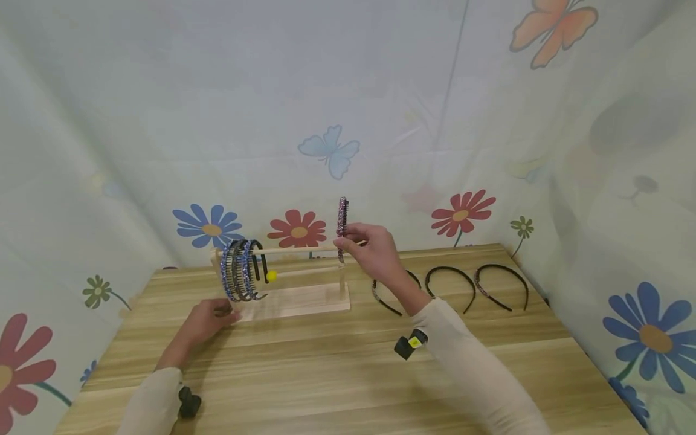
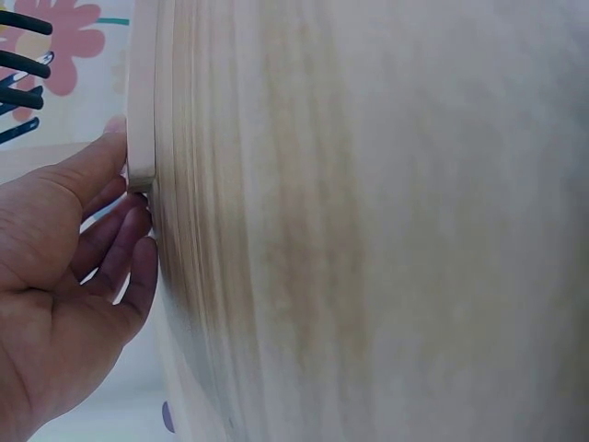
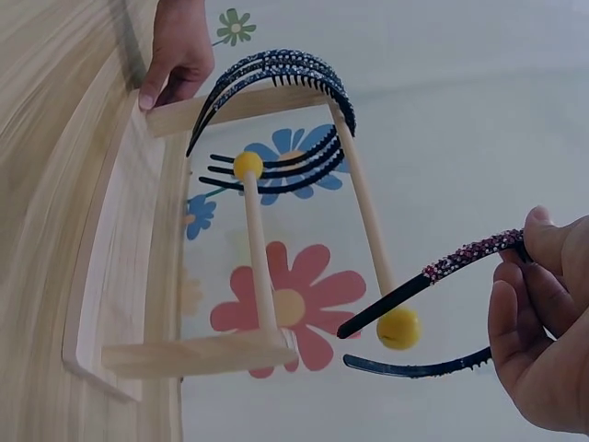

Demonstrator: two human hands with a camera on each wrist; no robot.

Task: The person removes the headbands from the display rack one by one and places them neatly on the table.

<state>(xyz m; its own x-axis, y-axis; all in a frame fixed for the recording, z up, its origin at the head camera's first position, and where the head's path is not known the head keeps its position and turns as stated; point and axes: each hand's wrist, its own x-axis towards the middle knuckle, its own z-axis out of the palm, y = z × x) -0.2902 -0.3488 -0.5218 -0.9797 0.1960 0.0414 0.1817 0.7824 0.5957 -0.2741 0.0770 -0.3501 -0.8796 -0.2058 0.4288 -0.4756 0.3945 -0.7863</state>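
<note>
My right hand (image 1: 375,251) pinches a black toothed headband (image 3: 474,253) studded with pink and silver stones. In the right wrist view its two free ends sit on either side of a yellow ball (image 3: 399,328) that caps one rod of a wooden stand (image 1: 310,300). Several headbands with blue and dark stones (image 1: 236,272) hang together at the left of that rod. The stand's front left corner is held by my left hand (image 1: 203,323), thumb on top of the base and fingers at its edge, as the left wrist view shows (image 2: 55,258).
Three more black headbands (image 1: 451,270) lie in a row on the wood-grain table (image 1: 326,374), right of the stand. A second rod with a yellow ball (image 3: 248,166) runs lower on the stand. A cloth printed with flowers and butterflies (image 1: 380,121) hangs behind the table.
</note>
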